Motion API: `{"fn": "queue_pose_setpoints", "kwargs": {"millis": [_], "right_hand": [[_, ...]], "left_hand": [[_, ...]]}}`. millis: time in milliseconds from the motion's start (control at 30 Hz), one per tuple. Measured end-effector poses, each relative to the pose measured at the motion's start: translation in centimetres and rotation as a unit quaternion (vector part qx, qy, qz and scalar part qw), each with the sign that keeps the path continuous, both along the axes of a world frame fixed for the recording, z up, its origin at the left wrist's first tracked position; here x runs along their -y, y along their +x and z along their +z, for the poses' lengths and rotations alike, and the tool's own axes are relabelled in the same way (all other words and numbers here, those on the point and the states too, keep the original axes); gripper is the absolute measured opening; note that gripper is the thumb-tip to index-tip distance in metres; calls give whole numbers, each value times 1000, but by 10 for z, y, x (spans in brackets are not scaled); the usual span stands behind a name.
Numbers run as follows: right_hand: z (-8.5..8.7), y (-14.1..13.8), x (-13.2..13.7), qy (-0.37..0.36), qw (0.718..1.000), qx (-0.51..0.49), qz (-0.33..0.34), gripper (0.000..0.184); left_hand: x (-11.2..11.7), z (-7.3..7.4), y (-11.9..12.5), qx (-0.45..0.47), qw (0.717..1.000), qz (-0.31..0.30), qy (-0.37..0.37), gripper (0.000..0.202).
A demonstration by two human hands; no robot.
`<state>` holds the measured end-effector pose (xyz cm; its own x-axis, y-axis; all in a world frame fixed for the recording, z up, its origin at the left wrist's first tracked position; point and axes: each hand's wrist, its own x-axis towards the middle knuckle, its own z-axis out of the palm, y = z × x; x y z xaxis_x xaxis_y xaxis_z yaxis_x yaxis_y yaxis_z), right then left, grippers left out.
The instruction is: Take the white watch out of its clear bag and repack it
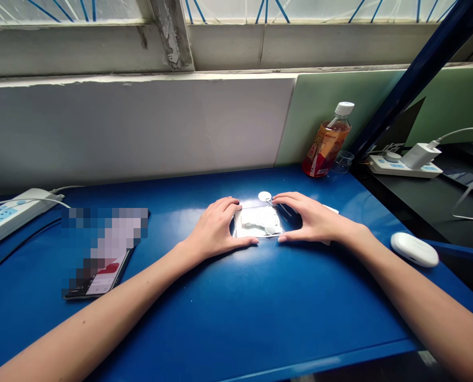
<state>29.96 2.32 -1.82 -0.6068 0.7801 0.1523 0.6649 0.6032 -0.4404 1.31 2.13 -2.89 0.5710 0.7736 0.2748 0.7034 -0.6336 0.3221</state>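
Note:
On the blue table lies a small, flat, clear rectangular piece [256, 222] with a whitish shape in it; glare hides its detail. A white round tag [264, 196] is at its upper edge, seemingly joined by a small chain. My left hand [217, 227] curves around the left side, its fingers at the upper left corner and its thumb stretched along the lower edge. On the other side, my right hand [310, 216] has its fingertips beside the round tag and its thumb by the lower right corner. Both hands have fingers and thumb spread apart.
A phone [109, 270] lies left of my left forearm, near a white power strip [19, 209]. Behind stands a drink bottle [327, 140] beside a clear cup [343, 162]. A white earbud case [414, 249] is at right. Another power strip [405, 165] sits beyond the blue post.

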Motion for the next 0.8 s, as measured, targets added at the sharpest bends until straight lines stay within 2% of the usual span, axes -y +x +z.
{"fn": "queue_pose_setpoints", "kwargs": {"millis": [367,467,567,733,800], "right_hand": [[-1,0,0,4,1000,7,1,82],[0,-1,1,-2,1000,11,-5,77],[1,-1,1,-5,1000,20,-7,74],[3,0,1,7,1000,10,4,75],[3,-3,2,32,999,-23,21,66]], "left_hand": [[2,1,-1,13,1000,-8,-9,88],[3,3,-2,39,999,-34,-17,88],[4,6,-1,52,996,-60,-29,72],[5,8,1,33,997,-61,-15,44],[5,7,0,34,998,-60,4,39]]}}
